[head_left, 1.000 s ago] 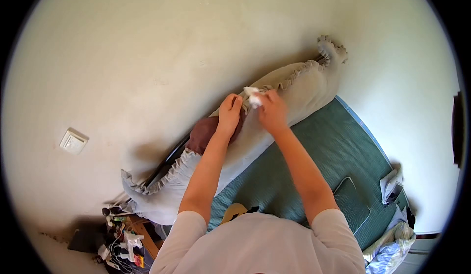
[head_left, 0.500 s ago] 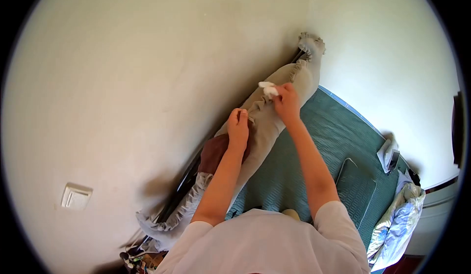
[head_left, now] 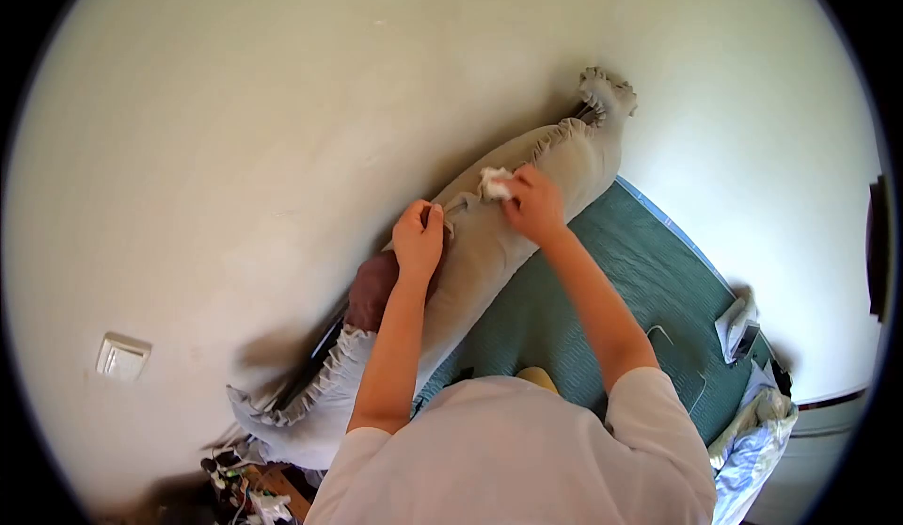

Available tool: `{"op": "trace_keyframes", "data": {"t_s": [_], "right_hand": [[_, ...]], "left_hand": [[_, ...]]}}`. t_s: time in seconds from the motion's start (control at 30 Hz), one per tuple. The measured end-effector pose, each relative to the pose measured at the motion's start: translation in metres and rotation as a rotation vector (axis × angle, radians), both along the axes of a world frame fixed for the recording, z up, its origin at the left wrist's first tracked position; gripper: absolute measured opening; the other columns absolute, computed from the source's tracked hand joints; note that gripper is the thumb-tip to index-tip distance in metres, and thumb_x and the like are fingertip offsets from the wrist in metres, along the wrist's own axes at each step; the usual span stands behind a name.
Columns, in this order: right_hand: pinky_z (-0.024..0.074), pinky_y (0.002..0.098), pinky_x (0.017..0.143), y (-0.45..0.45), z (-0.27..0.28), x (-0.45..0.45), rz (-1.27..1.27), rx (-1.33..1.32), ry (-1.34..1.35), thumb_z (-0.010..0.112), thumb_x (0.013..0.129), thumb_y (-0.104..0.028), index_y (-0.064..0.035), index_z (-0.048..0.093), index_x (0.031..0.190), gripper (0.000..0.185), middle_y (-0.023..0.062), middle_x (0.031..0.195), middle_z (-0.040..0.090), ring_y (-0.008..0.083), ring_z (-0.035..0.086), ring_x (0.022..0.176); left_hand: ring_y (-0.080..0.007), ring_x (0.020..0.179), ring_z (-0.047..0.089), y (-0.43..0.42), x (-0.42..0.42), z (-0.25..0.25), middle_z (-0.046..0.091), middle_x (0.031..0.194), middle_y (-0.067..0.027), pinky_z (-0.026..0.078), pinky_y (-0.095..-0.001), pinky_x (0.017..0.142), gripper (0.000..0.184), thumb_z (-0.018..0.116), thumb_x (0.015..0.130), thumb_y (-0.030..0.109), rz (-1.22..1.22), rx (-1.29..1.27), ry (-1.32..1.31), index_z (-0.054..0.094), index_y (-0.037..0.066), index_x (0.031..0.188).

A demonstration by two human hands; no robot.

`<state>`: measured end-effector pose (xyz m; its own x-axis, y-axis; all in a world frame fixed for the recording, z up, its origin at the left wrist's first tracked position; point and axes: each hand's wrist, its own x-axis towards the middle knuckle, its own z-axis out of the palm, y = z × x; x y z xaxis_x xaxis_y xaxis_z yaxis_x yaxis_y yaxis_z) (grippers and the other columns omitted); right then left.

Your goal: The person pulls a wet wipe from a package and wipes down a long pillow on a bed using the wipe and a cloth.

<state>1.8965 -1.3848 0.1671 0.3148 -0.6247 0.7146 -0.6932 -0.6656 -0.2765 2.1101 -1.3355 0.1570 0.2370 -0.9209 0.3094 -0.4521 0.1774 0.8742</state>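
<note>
A beige fabric cover (head_left: 489, 252) with a gathered, ruffled edge is stretched over a long padded headboard along the wall. My left hand (head_left: 419, 241) is closed on the cover's edge near its middle. Just below that hand, a reddish-brown patch of the headboard (head_left: 372, 290) shows between the fabric folds. Farther along the cover, my right hand (head_left: 536, 207) pinches a crumpled white tissue or cloth (head_left: 495, 183), close to the ruffled edge. Whether the white piece touches the cover I cannot tell.
A green mat (head_left: 602, 280) covers the bed beside the headboard, with a green pillow (head_left: 673, 365) on it. Folded bedding (head_left: 752, 440) and a grey bag-like item (head_left: 736, 327) lie at the right. A wall switch (head_left: 123, 357) is at left, above assorted clutter (head_left: 249, 492).
My right hand has moved left and slightly down along the cover with the white piece. My left hand stays on the edge. The view has shifted a little.
</note>
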Motion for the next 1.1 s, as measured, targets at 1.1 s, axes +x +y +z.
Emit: {"op": "trace_keyframes", "data": {"t_s": [1.1], "right_hand": [[0.0465, 0.04, 0.06, -0.035, -0.015, -0.005, -0.001, 0.025, -0.03, 0.055, 0.074, 0.003, -0.0104, 0.066, 0.091, 0.024, 0.0121, 0.077, 0.049, 0.0293, 0.056, 0.069]], "left_hand": [[-0.0084, 0.091, 0.051, -0.017, -0.037, -0.013, 0.061, 0.096, -0.0001, 0.04, -0.0234, 0.085, 0.022, 0.047, 0.096, 0.015, -0.128, 0.085, 0.633, 0.06, 0.0, 0.103]]}}
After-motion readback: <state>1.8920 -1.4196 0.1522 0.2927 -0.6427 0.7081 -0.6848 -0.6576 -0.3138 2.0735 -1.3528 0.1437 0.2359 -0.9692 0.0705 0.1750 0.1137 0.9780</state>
